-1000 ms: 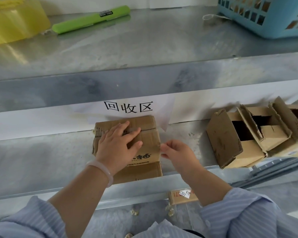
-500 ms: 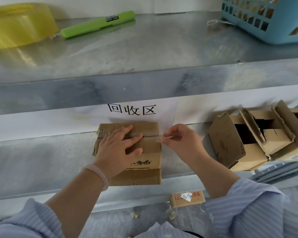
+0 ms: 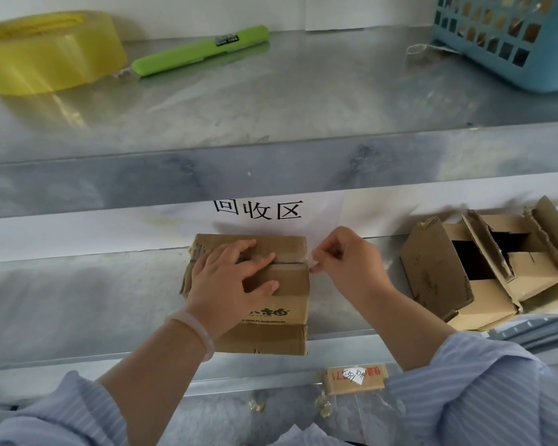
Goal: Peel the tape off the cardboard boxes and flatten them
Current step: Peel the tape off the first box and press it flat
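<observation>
**Tape (image 3: 313, 263) pinched at the right edge of the sealed box (image 3: 281, 312)**

Far left on the upper shelf (image 3: 303, 98) lies a yellow tape roll (image 3: 45, 53), with a green cutter (image 3: 200, 51) just beside it on the right.

On the lower shelf (image 3: 78, 300), the left hand (image 3: 226, 284), with a pale bracelet (image 3: 194, 329) on its wrist, rests flat on top of the sealed box. Its fingers (image 3: 255, 262) are spread wide and straight across the seam between the two top flaps. The thumb lies on the nearer flap. This hand presses down and grips nothing.

The box stands near the shelf's front lip, below a white sign (image 3: 258, 209) printed with black characters.

The tape runs along the top seam, and its loose end sticks out just past the box's right edge. There the right hand (image 3: 351, 268) holds it, fingers (image 3: 327, 252) curled narrow, thumb and forefinger tips closed on the clear strip, right beside the cardboard corner.

Further right, well apart from the hands, opened boxes (image 3: 464, 284) lean together with their flaps up. Above them, on the upper shelf's far right, stands a blue basket (image 3: 512, 53).
</observation>
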